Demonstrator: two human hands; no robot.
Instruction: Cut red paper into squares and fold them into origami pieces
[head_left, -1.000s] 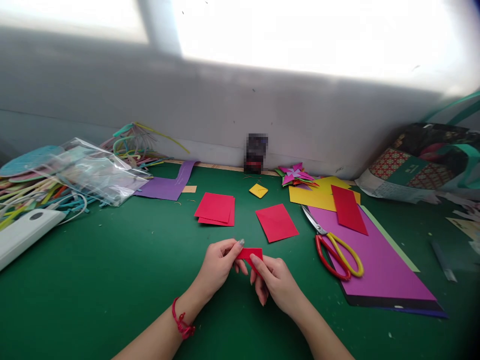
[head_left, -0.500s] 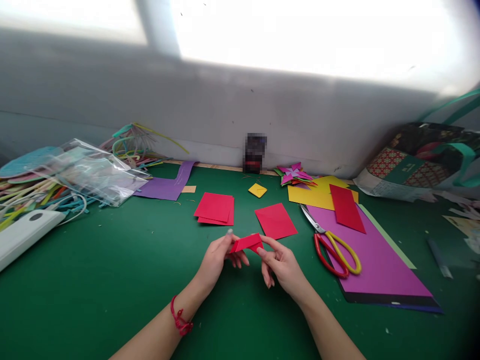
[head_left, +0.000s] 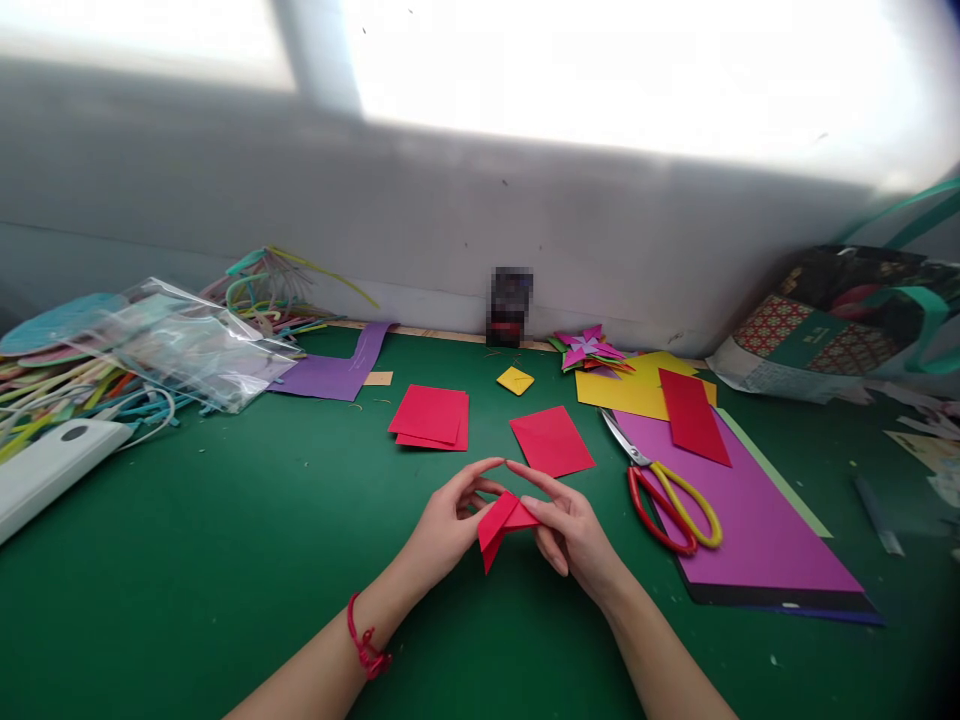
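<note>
A small folded red paper point(head_left: 504, 520) is held between both hands above the green table, one folded end pointing down toward me. My left hand point(head_left: 448, 518), with a red string bracelet on its wrist, grips the paper's left side; its thumb is partly behind the paper. My right hand point(head_left: 574, 525) pinches the right side between thumb and fingers. Both index fingertips meet above the paper. Beyond my left hand lie stacked red squares point(head_left: 427, 415); another red square point(head_left: 553, 442) lies just beyond my right hand.
Scissors point(head_left: 667, 495) rest on purple sheets point(head_left: 765, 530) at the right. Folded paper stars point(head_left: 589, 348) and a small yellow square point(head_left: 515, 380) lie farther back. A white device point(head_left: 56, 465), plastic bag point(head_left: 195, 340) and colourful strips are at left; a patterned bag point(head_left: 810, 330) stands back right.
The folded red paper has turned and moved slightly toward me, one end now pointing down. My left hand has shifted right, and its index finger now reaches over to my right one.
</note>
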